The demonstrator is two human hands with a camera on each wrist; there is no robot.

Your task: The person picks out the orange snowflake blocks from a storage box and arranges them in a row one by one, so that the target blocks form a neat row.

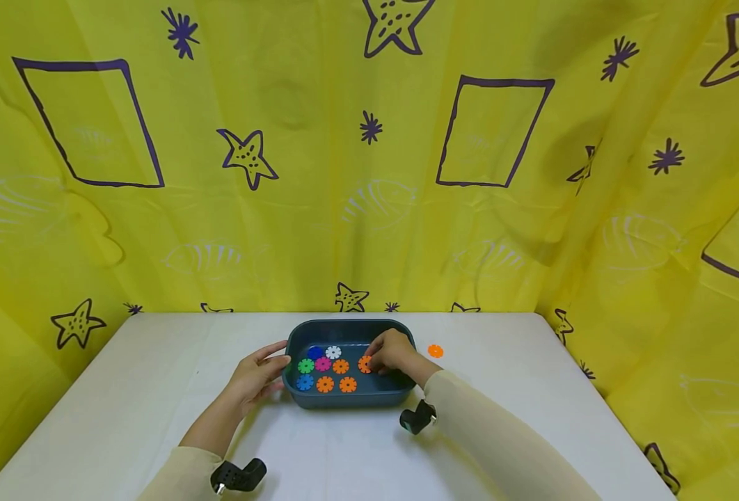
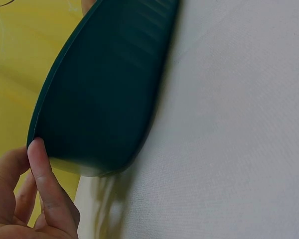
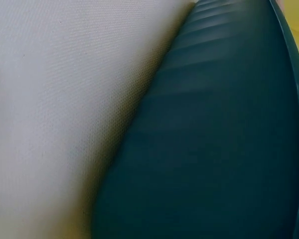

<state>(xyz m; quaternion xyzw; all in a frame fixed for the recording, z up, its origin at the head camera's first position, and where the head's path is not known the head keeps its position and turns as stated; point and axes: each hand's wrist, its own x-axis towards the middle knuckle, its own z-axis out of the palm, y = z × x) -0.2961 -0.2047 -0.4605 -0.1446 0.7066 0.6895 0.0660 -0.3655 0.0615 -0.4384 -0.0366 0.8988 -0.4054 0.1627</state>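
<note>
Tray (image 1: 351, 400) near the far edge of the table (image 1: 332, 452)

At the left, a cream sleeve (image 1: 178, 476) crosses the table's near edge, a black wrist device (image 1: 238, 476) beside its cuff. The left hand (image 1: 257, 374) is at the tray's left end, its fingers extended and spread, fingertips against the rim; the left wrist view shows a fingertip (image 2: 39, 154) on the outer wall just under that rim.

Inside the tray, notched discs lie in rough rows. Along the left end, a blue disc (image 1: 305, 383) is by the near left corner and a green disc (image 1: 305, 365) farther in; a dark blue disc (image 1: 316, 353) sits toward the far left corner. Next come a pink disc (image 1: 323, 364), an orange disc (image 1: 325, 384) by the near wall, a white disc (image 1: 333, 352) toward the far wall, then two more orange ones.

Right of these, the right hand (image 1: 393, 351) reaches over the tray's right half — finger and thumb pinching another orange disc (image 1: 364, 364), partly hidden. Outside, a loose orange disc (image 1: 435, 351) lies on the table just beyond the tray's right end.
</note>
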